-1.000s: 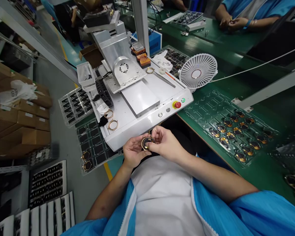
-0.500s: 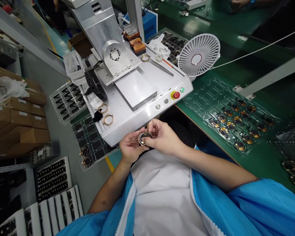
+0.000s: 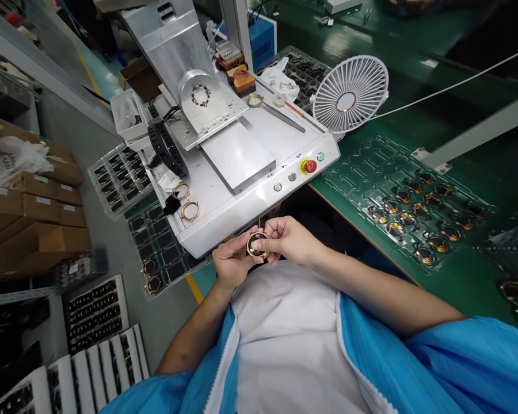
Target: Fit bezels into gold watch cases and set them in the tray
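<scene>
Just in front of the machine's front edge, both hands are on a round gold-rimmed watch case [image 3: 254,237] with a dark inside. My left hand [image 3: 232,256] grips its rim from the left, fingers curled behind it. The thumb of my right hand [image 3: 291,240] presses onto the case's face, and its other fingers are bent at the right side. Fingers cover part of the rim. Two bare gold rings [image 3: 190,211] lie on the left corner of the white machine [image 3: 254,204].
A clear tray [image 3: 371,167] at right holds several dark-and-gold round parts. Left of the machine is another tray [image 3: 168,253] with two gold-rimmed cases. A white fan [image 3: 349,95], tweezers [image 3: 285,118] and a red stop button [image 3: 310,165] are nearby. Boxes [image 3: 43,241] stand far left.
The watch case has turned so its dark face shows more toward me. My right hand has shifted slightly down, its raised fingers now lower beside the case.
</scene>
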The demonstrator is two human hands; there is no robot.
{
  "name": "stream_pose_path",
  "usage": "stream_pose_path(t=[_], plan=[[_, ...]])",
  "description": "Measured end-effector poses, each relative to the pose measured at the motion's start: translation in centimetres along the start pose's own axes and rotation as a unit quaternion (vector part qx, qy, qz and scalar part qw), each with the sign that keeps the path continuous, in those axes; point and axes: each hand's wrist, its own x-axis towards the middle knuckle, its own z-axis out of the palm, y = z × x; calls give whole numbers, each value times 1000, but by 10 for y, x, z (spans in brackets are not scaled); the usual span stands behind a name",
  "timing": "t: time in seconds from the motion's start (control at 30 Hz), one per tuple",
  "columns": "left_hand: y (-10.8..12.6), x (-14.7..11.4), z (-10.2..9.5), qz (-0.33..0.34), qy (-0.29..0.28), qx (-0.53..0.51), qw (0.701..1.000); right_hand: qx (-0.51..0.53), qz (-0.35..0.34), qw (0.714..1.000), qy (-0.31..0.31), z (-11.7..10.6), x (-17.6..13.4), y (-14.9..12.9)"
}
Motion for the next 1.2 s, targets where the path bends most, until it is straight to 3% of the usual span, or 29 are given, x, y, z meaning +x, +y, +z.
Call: stream_pose_path(t=[0.17,0.37,0.43,0.57,0.67,0.77,0.83,0.9,1.0,1.07,1.2], plan=[[1,1,1,25,-13,2,1000,37,-15,999,-2,4,2,6],[6,6,9,34,51,-20,998,-29,-14,999,-4,-8,18,-13],[11,9,9,9,39,-50,998,-47,-32,997,54,-23,29,-30],[25,13,6,-73,1,-77,994,-32,-88,969,227,-55,55,-67],[29,16,3,-74,-21,-40,996,-48,-95,965,239,-65,69,-83],[27,17,3,-32,-17,19,999,-52,-122,961,243,-62,71,-85],[25,15,5,2,-4,71,997,-51,-154,959,232,-54,62,-80],[23,13,7,33,1,132,991,-66,-170,967,177,-44,47,-71],[20,10,9,63,-7,202,977,-112,-127,984,47,-29,22,-53],[19,8,10,77,-8,218,973,-139,-88,986,-8,-22,9,-43],[20,8,12,91,-9,221,971,-181,-59,982,-10,-17,1,-33]])
